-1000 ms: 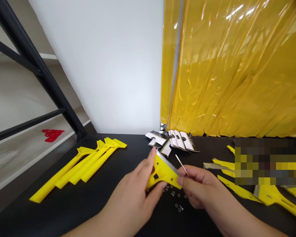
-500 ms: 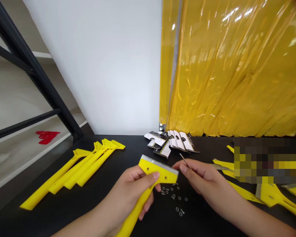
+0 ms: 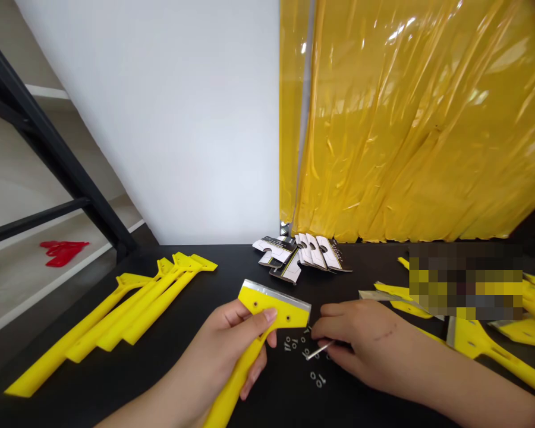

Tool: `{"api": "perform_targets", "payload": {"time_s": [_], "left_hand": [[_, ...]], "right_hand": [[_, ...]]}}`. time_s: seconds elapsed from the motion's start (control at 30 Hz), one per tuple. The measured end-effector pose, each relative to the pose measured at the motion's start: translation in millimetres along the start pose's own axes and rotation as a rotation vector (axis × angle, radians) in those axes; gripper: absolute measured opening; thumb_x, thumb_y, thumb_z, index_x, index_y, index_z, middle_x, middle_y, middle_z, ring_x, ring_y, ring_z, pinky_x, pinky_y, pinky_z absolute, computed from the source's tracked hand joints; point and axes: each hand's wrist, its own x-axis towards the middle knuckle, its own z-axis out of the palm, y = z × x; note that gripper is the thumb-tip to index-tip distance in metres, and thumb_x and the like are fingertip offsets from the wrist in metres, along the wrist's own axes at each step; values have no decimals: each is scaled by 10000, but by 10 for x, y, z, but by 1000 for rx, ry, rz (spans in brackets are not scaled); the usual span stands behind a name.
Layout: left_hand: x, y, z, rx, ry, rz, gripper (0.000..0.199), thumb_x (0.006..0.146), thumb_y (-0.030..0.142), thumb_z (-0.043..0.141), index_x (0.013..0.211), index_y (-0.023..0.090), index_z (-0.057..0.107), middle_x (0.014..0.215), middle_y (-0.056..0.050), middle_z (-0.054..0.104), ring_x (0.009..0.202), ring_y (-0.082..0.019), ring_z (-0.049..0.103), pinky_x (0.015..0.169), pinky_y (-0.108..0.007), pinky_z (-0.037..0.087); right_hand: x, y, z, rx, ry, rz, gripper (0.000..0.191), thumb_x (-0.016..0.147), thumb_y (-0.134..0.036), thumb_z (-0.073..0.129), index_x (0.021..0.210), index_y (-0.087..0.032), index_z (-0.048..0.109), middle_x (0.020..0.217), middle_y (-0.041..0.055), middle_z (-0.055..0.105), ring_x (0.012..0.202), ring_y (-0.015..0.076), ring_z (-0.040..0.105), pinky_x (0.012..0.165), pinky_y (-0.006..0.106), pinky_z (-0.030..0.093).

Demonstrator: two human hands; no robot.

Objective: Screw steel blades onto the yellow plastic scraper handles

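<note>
A yellow plastic scraper (image 3: 294, 310) with a metal blade along its top edge is in my left hand (image 3: 232, 339), thumb flat on the head between two small holes. My right hand (image 3: 356, 333) is turned palm down just right of the scraper head, fingers curled. A thin metal rod (image 3: 320, 351), perhaps a hex key, sticks out from between its fingers. Beneath and beside these fingers lie small loose screws and nuts (image 3: 312, 375) on the black tabletop (image 3: 169, 380); the hand hides some. Whether the fingertips touch any of them I cannot tell.
Several yellow scraper handles (image 3: 116, 309) lie in a row at left. More scrapers (image 3: 466, 339) are at right, partly behind a blurred patch. Printed cards (image 3: 310, 252) lie near the white wall and yellow curtain (image 3: 410, 148). Red pieces (image 3: 63, 254) rest on a shelf.
My right hand has turned over, palm down, and lowered toward the screws and nuts. The rod now points down and left instead of up. My left hand keeps the scraper; the view shifted slightly.
</note>
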Motion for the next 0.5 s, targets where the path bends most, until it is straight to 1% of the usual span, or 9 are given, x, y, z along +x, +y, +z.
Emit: {"api": "perform_targets", "payload": {"time_s": [0.13,0.23,0.37,0.43,0.5], "left_hand": [[10,3,-7,7,-4,2,463,909,611,666,740,182,620,428,17,530,346,-88,418,358,-171,331],[20,-6,-13,4,-4,3,462,905,609,671,739,181,623,433,14,532,345,-87,417,362,-171,326],[13,-21,-20,-29,-7,-5,447,907,592,668,738,180,628,433,8,534,338,-92,423,359,-175,325],[-4,-22,-11,-71,-18,-6,427,918,565,657,739,178,635,437,8,534,331,-88,416,354,-175,328],[-23,-25,11,-118,-33,-13,414,922,544,644,729,178,637,425,12,520,317,-83,395,340,-169,321]], "right_hand": [[15,28,76,33,-9,0,173,927,-132,580,996,-245,691,954,10,727,856,206,695,730,304,425],[22,51,136,96,13,34,150,930,-134,573,977,-240,668,934,-3,721,821,181,677,723,283,427],[14,50,182,148,54,77,137,896,-117,587,944,-235,636,899,-12,699,795,172,629,719,283,404],[19,15,161,243,65,135,129,896,-124,588,930,-239,636,871,-19,682,779,164,600,709,278,394],[38,-43,118,459,44,239,75,940,-197,589,898,-233,640,819,-19,647,742,152,559,666,264,382]]}}
